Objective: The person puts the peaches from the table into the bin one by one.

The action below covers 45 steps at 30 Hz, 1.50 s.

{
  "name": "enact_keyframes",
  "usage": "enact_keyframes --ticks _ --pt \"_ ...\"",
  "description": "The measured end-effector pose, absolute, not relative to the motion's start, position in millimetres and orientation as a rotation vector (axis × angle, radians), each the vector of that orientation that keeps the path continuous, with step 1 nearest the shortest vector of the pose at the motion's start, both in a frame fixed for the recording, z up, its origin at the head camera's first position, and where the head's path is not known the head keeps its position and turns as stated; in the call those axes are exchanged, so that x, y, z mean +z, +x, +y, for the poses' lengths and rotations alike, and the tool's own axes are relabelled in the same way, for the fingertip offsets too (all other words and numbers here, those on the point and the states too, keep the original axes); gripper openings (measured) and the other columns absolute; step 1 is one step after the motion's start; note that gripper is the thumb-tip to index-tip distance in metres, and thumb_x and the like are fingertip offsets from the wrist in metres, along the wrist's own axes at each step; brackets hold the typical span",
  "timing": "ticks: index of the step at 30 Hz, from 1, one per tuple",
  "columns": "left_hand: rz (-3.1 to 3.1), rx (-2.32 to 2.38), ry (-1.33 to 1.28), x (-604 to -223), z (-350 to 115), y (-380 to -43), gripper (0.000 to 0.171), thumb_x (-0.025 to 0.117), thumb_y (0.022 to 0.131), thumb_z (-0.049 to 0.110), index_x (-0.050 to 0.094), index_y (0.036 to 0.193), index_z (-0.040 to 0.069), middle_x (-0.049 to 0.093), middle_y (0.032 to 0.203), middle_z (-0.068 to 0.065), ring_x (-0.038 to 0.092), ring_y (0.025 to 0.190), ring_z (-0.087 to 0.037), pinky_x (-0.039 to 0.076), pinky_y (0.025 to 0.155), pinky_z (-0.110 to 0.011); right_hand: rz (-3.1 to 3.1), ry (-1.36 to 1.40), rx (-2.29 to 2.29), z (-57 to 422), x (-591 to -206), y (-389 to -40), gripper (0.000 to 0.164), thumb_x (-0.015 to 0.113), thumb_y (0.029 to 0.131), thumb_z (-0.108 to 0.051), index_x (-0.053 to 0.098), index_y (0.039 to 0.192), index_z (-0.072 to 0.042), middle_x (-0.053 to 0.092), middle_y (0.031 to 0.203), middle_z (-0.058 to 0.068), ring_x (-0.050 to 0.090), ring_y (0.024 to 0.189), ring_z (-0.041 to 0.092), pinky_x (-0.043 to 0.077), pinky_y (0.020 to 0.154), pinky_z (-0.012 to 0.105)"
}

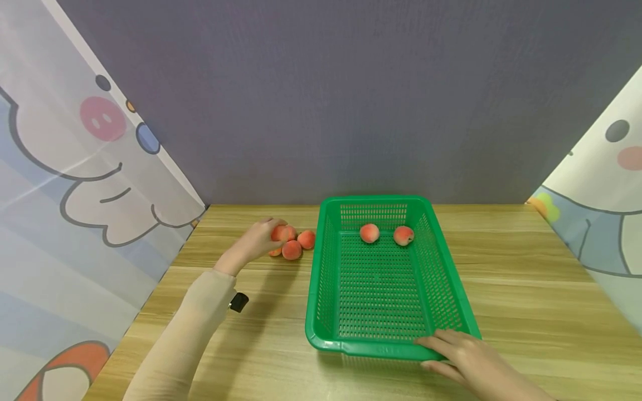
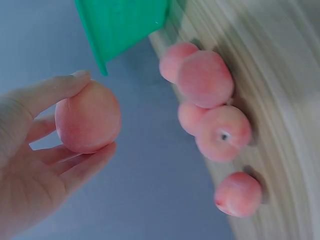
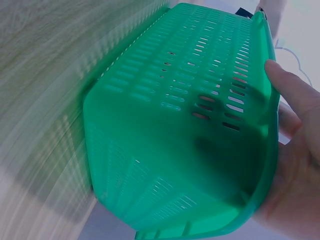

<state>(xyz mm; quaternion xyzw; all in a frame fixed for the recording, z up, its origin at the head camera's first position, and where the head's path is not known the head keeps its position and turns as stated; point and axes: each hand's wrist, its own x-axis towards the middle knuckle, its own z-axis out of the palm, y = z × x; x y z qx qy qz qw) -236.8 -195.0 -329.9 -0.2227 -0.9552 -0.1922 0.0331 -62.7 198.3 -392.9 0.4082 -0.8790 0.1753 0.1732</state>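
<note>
Partly finger-hidden peach (image 2: 90, 120) in left hand (image 2: 37, 155), right hand (image 1: 463, 356) holding basket (image 1: 378, 284).

A round, blush-pink peach (image 2: 89, 116) sits pinched in the fingers of a left hand (image 1: 258, 238); near those fingertips lie five rosy peaches (image 2: 205, 79), four bunched, one apart. A rectangular, slotted green plastic basket (image 1: 376, 350), gripped at its rim by a right hand (image 1: 466, 353), holds two red-pink peaches (image 1: 369, 233) far from its fingers.
</note>
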Motion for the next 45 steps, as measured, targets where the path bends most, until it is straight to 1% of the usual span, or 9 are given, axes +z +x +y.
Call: enact_keyframes --ticks 5,12,14,20,26,29,32,38,45 --pt "-2.961 -0.552 -0.739 -320.4 -181.8 -237.2 0.039 0.064 0.078 0.011 0.054 0.114 -0.001 0.053 0.110 -0.020 0.055 0.089 -0.029 0.047 0.070 -0.036 -2.515 1.147 0.502 199.3 -392.5 -62.1 0.030 0.069 0.074 -0.029 0.063 0.101 -0.018 0.062 0.088 -0.004 0.062 0.076 0.021 0.051 0.057 0.032" --pt "-2.940 -0.517 -0.816 -313.7 -166.9 -239.2 0.043 0.064 0.077 0.011 0.053 0.116 -0.002 0.054 0.114 -0.019 0.051 0.103 -0.032 0.045 0.081 -0.039 -2.516 1.147 0.497 198.9 -392.3 -62.0 0.030 0.069 0.074 -0.029 0.063 0.101 -0.017 0.062 0.088 -0.004 0.062 0.076 0.021 0.051 0.056 0.032" --pt "-2.943 -0.520 -0.827 -311.8 -162.9 -239.9 0.043 0.063 0.077 0.011 0.053 0.117 -0.002 0.054 0.115 -0.020 0.051 0.103 -0.032 0.044 0.082 -0.039 -2.515 1.151 0.496 198.8 -392.2 -62.0 0.030 0.069 0.074 -0.029 0.063 0.101 -0.018 0.062 0.088 -0.005 0.062 0.076 0.020 0.051 0.056 0.032" --pt "-2.931 -0.493 -0.876 -306.7 -150.1 -242.1 0.043 0.064 0.077 0.011 0.053 0.117 -0.001 0.054 0.113 -0.019 0.054 0.096 -0.029 0.046 0.076 -0.035 -2.524 1.151 0.499 199.1 -392.0 -61.8 0.030 0.068 0.075 -0.029 0.063 0.102 -0.018 0.061 0.088 -0.006 0.062 0.076 0.020 0.051 0.057 0.032" --pt "-2.899 -0.469 -0.927 -303.2 -137.3 -245.0 0.043 0.064 0.075 0.011 0.054 0.116 0.000 0.054 0.111 -0.015 0.052 0.100 -0.030 0.047 0.075 -0.033 -2.491 1.164 0.504 198.6 -392.4 -62.7 0.030 0.069 0.074 -0.028 0.062 0.101 -0.018 0.059 0.087 -0.009 0.061 0.076 0.018 0.051 0.057 0.031" --pt "-2.885 -0.487 -0.974 -301.5 -130.7 -246.0 0.041 0.064 0.075 0.010 0.055 0.114 -0.001 0.055 0.106 -0.014 0.053 0.089 -0.025 0.046 0.068 -0.029 -2.490 1.169 0.507 198.9 -392.5 -62.8 0.030 0.069 0.074 -0.028 0.062 0.101 -0.018 0.059 0.087 -0.010 0.061 0.076 0.017 0.050 0.057 0.031" --pt "-2.865 -0.490 -1.013 -299.0 -122.6 -246.6 0.037 0.064 0.076 0.010 0.056 0.111 0.001 0.055 0.101 -0.011 0.051 0.082 -0.020 0.045 0.065 -0.026 -2.500 1.169 0.509 199.4 -392.5 -62.7 0.030 0.069 0.074 -0.028 0.062 0.102 -0.018 0.060 0.088 -0.008 0.061 0.076 0.018 0.051 0.056 0.031" --pt "-2.896 -0.473 -1.044 -292.3 -105.0 -246.5 0.033 0.061 0.080 0.012 0.056 0.112 0.004 0.054 0.107 -0.009 0.052 0.093 -0.022 0.045 0.075 -0.028 -2.494 1.168 0.503 199.1 -392.7 -62.8 0.030 0.069 0.074 -0.028 0.063 0.101 -0.017 0.061 0.088 -0.007 0.062 0.076 0.019 0.051 0.056 0.032" --pt "-2.942 -0.527 -1.041 -288.5 -86.1 -246.6 0.030 0.059 0.081 0.013 0.056 0.110 0.010 0.051 0.107 -0.003 0.050 0.082 -0.014 0.043 0.071 -0.023 -2.483 1.175 0.511 198.8 -392.8 -63.2 0.030 0.069 0.074 -0.028 0.062 0.101 -0.017 0.060 0.087 -0.009 0.062 0.076 0.018 0.051 0.056 0.031"
